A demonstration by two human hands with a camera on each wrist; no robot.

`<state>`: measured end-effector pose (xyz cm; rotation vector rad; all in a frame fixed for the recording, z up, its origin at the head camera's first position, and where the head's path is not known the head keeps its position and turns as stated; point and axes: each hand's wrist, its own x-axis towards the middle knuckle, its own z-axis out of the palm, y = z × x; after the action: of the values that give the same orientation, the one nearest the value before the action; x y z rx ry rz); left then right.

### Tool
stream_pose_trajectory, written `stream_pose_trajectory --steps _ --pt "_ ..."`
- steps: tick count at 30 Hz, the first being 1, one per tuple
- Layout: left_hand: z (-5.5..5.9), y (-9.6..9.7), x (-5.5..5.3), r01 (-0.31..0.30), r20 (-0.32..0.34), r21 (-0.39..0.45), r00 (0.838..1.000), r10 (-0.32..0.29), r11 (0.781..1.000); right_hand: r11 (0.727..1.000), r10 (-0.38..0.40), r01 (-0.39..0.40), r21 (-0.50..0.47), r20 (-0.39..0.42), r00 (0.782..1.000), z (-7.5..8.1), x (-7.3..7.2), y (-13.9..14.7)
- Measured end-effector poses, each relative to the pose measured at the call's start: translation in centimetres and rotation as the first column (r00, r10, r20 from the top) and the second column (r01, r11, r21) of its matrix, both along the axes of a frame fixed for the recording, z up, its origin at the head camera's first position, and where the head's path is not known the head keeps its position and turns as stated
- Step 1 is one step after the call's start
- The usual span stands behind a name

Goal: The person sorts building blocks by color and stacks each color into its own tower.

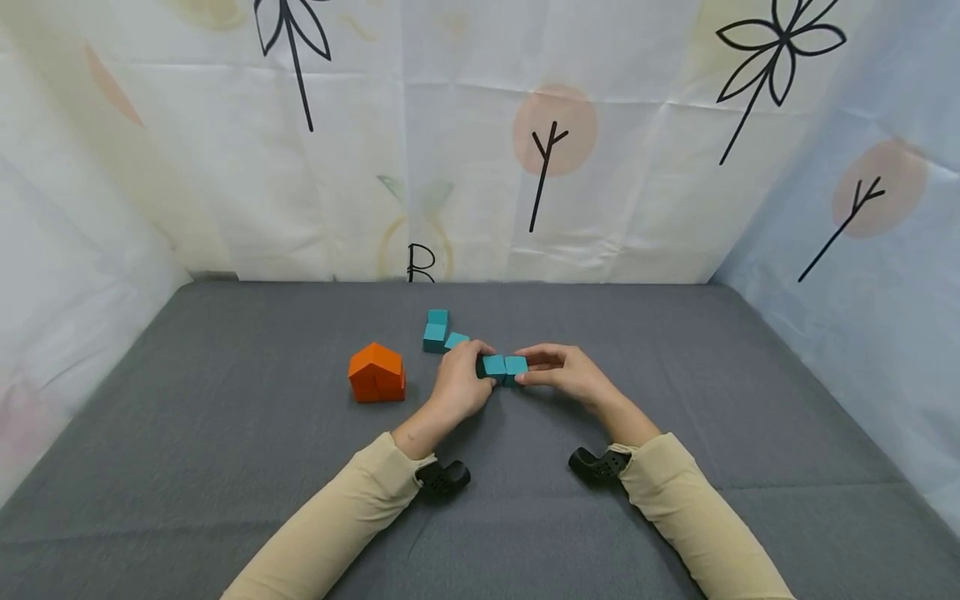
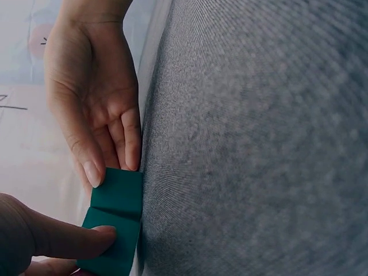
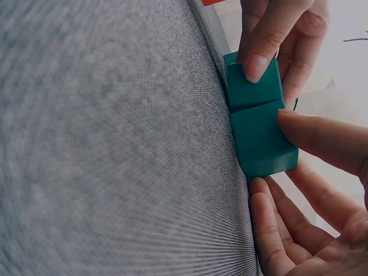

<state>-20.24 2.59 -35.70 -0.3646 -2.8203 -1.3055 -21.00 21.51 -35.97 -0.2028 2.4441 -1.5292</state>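
Two teal blocks sit side by side on the grey cloth, their faces meeting along a thin seam. My left hand (image 1: 459, 383) pinches the left teal block (image 1: 492, 365), its thumb lying on the near face (image 2: 109, 247). From the other side, my right hand (image 1: 566, 373) holds the right teal block (image 1: 515, 365) between thumb and fingers. In the right wrist view, the right thumb touches the edge of that block (image 3: 259, 135), while other fingers curve near its end. Part of the left block's far side is hidden by the left hand.
Beyond the left hand are a stepped teal block piece (image 1: 436, 331) and another teal block (image 1: 456, 340), partly hidden by that hand. An orange house-shaped block group (image 1: 377, 373) stands to the left. Patterned cloth walls (image 1: 465, 192) border the grey table surface (image 1: 225, 467).
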Motion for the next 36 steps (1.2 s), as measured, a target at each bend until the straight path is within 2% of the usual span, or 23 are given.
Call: stream_pose_trajectory --steps 10,29,36 --pt "-0.23 0.19 -0.12 0.040 0.011 -0.027 0.999 -0.040 0.999 1.000 0.006 -0.006 -0.015 -0.008 1.000 -0.31 0.00 0.26" --pt "-0.47 0.10 -0.38 0.079 0.024 -0.064 0.997 -0.077 0.995 0.999 -0.007 0.007 -0.040 -0.001 1.000 -0.46 -0.01 0.09" --pt "-0.03 -0.19 -0.20 0.060 -0.019 -0.047 0.998 -0.061 0.997 0.999 -0.004 0.004 -0.046 -0.002 1.000 -0.42 -0.11 0.13"
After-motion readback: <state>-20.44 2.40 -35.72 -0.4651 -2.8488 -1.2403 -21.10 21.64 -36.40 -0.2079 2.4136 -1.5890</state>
